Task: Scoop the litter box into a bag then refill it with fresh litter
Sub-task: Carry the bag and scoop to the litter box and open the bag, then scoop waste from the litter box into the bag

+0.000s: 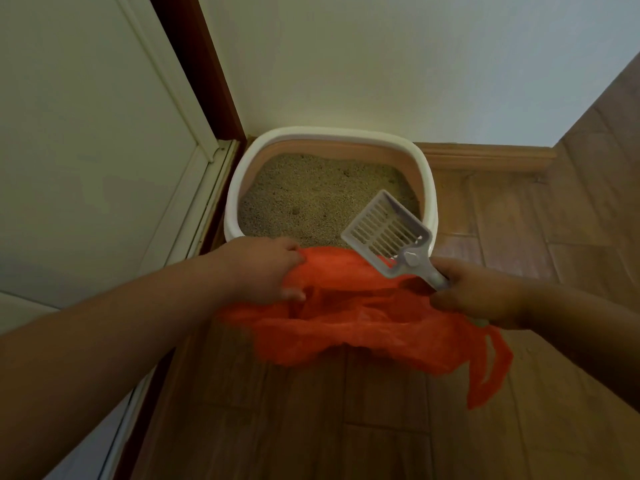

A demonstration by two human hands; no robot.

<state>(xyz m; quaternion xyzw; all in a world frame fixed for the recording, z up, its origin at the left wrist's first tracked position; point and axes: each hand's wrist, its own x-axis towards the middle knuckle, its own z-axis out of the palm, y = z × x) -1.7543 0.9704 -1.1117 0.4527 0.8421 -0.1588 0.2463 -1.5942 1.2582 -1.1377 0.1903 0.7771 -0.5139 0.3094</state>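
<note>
Two arms outstretched, left hand (263,268) pinching orange bag (346,323) rim, right hand (478,292) gripping scoop (388,230) handle

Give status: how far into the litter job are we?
Early. Set up: left hand grips the orange bag by its rim in front of the litter box. In hand: right hand holds the scoop, empty, over the litter. Left: scooping, bagging, refill; no fresh litter visible.

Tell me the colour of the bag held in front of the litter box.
Orange: the bag is thin orange plastic, seen in the head view, the only one.
</note>
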